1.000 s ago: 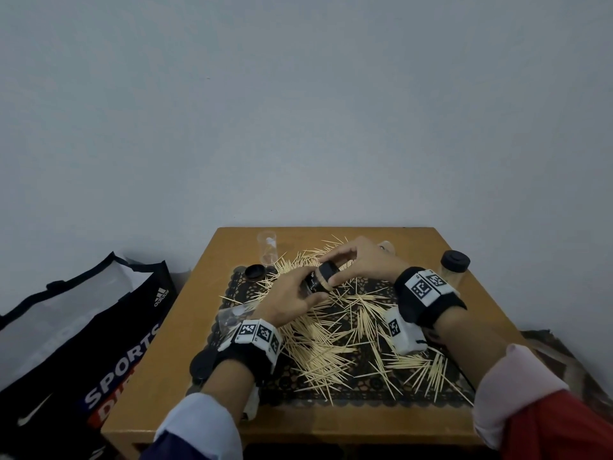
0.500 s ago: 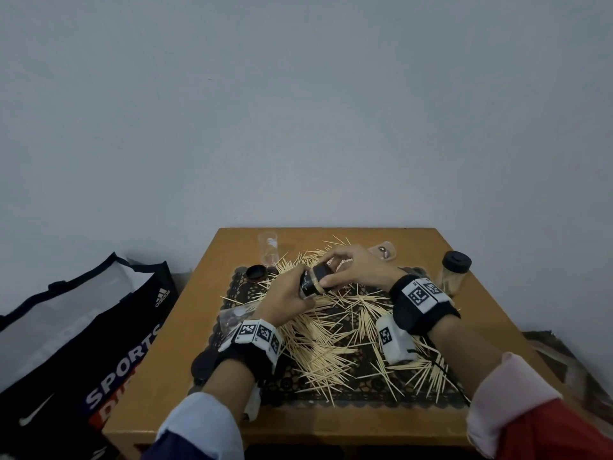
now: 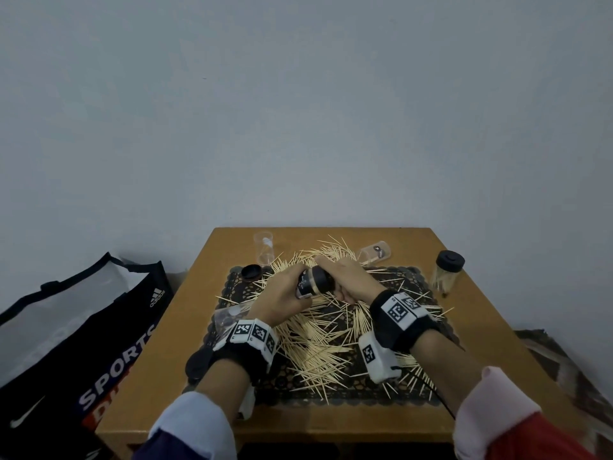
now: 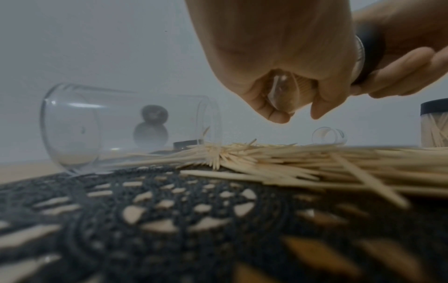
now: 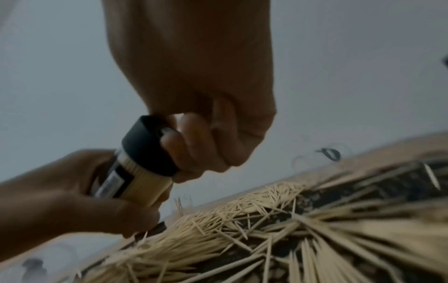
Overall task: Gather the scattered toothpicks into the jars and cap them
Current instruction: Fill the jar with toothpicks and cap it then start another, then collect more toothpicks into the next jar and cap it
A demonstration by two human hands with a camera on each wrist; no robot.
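Note:
A clear jar [image 3: 309, 285] packed with toothpicks is held tilted above the black lace mat [image 3: 238, 277]. My left hand [image 3: 282, 293] grips its body [image 5: 135, 181]. My right hand [image 3: 345, 280] curls round the black cap [image 5: 148, 147] on the jar's mouth. Loose toothpicks [image 3: 315, 340] lie heaped all over the mat below both hands. In the left wrist view my left hand's fingers [image 4: 278, 80] wrap the jar's clear base [image 4: 282, 95], and the black cap [image 4: 371, 49] shows at the right.
A capped jar of toothpicks [image 3: 446, 273] stands at the table's right edge. An empty jar [image 3: 264, 247] stands at the back left, another [image 3: 376, 254] lies at the back, a third [image 4: 121, 124] lies at the mat's left. A loose black cap [image 3: 250, 271] sits nearby. A sports bag [image 3: 76, 330] stands left of the table.
Both hands have drawn slightly nearer with the jar. The right hand has closed over the cap end of the jar, which now lies more tilted between the two hands.

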